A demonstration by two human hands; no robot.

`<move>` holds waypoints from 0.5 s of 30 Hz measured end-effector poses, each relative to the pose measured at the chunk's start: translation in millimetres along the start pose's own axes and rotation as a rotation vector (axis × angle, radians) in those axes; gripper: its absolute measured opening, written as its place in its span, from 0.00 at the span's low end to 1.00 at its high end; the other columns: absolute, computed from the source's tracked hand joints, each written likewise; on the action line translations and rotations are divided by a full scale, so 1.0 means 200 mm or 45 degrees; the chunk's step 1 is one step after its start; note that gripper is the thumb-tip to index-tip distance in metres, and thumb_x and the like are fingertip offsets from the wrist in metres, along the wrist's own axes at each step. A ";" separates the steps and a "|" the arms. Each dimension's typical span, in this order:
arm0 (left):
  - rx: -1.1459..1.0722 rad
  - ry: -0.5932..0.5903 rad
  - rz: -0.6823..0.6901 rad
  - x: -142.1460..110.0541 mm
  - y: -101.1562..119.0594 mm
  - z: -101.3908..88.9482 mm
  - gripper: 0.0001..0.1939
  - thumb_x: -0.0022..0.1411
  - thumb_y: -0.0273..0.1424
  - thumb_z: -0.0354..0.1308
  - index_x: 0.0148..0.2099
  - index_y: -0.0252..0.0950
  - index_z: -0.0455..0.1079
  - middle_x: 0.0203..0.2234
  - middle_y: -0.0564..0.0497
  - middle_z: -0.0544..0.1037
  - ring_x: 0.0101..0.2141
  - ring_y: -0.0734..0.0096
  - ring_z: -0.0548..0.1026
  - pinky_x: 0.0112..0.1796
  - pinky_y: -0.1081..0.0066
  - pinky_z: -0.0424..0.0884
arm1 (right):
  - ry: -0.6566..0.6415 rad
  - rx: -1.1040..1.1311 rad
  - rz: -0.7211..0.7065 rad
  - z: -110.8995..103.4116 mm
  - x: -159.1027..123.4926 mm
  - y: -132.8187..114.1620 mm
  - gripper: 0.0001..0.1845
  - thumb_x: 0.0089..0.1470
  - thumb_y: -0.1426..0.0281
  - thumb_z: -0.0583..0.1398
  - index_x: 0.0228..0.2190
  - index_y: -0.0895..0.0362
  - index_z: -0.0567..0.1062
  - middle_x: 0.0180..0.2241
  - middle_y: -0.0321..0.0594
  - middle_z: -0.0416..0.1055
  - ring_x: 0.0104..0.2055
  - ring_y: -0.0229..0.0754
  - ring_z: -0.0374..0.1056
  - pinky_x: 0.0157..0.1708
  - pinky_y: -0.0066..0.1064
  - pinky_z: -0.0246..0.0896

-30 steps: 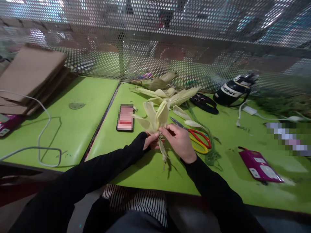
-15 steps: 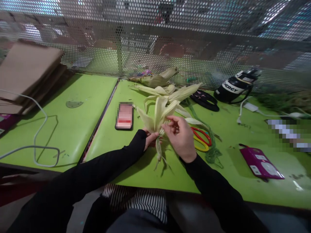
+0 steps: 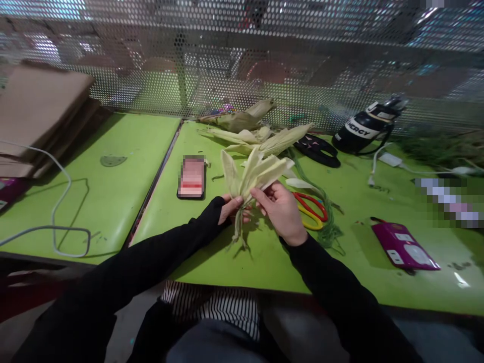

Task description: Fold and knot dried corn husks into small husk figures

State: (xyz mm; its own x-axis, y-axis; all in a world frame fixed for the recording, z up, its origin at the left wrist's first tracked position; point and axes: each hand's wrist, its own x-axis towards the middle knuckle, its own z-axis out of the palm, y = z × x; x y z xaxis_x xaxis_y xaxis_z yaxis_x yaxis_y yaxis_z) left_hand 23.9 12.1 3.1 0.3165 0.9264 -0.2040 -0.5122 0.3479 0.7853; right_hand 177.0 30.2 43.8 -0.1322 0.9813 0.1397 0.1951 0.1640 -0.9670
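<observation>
A bundle of pale corn husks (image 3: pixel 249 174) fans upward between my two hands, its gathered stem ends hanging down below. My left hand (image 3: pixel 230 206) grips the bundle at its narrow neck, thumb in front and fingers behind. On the right side, my right hand (image 3: pixel 282 209) pinches one of the husk leaves between thumb and fingers. More corn husks (image 3: pixel 287 138) lie behind the bundle. Just right of my right hand are scissors (image 3: pixel 312 210) with red and yellow handles, beside a tangle of green string (image 3: pixel 329 229).
A phone (image 3: pixel 191 177) lies left of the bundle. Stacked brown paper (image 3: pixel 41 106) and a grey cable (image 3: pixel 70 186) are at the left. Rightward are a black bottle (image 3: pixel 361 128), a black flat object (image 3: pixel 317 149) and a purple power strip (image 3: pixel 404 247). Perforated metal (image 3: pixel 143 75) borders the green table's back.
The bundle's leaves have tilted to the right, and its stem ends have swung left. My right hand's fingers have closed in on a right-hand leaf. The view has shifted slightly.
</observation>
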 end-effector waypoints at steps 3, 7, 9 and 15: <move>-0.053 0.098 0.008 0.02 0.00 -0.01 0.17 0.62 0.32 0.58 0.52 0.31 0.67 0.30 0.47 0.80 0.27 0.70 0.78 0.34 0.68 0.78 | 0.029 -0.015 0.024 -0.01 0.00 -0.01 0.18 0.49 0.54 0.66 0.28 0.56 0.72 0.19 0.31 0.66 0.17 0.33 0.57 0.15 0.27 0.52; -0.064 0.066 0.013 0.01 0.01 0.01 0.18 0.60 0.31 0.61 0.52 0.30 0.68 0.31 0.47 0.80 0.27 0.69 0.78 0.35 0.67 0.78 | 0.066 -0.196 -0.026 0.00 -0.01 -0.03 0.17 0.51 0.56 0.65 0.23 0.57 0.72 0.17 0.33 0.66 0.18 0.35 0.59 0.17 0.28 0.53; -0.056 0.024 0.048 0.00 0.02 0.02 0.16 0.56 0.30 0.64 0.46 0.29 0.71 0.31 0.46 0.81 0.29 0.69 0.79 0.36 0.68 0.77 | 0.069 -0.217 -0.028 0.01 -0.02 -0.03 0.18 0.51 0.56 0.65 0.23 0.57 0.72 0.18 0.34 0.67 0.18 0.35 0.59 0.18 0.28 0.54; -0.060 0.157 0.119 0.00 0.06 0.02 0.09 0.53 0.26 0.67 0.37 0.29 0.75 0.29 0.47 0.81 0.28 0.71 0.78 0.33 0.71 0.75 | -0.121 0.158 0.228 0.00 0.02 0.02 0.22 0.50 0.52 0.64 0.22 0.58 0.71 0.19 0.34 0.68 0.18 0.32 0.59 0.15 0.24 0.54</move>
State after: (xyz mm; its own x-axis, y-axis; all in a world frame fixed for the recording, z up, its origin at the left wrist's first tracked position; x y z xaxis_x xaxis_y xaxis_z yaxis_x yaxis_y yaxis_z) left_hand 20.4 15.3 14.1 0.1672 0.9646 -0.2038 -0.5726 0.2632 0.7764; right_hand 178.0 35.1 39.7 -0.1979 0.9789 -0.0513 0.1032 -0.0312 -0.9942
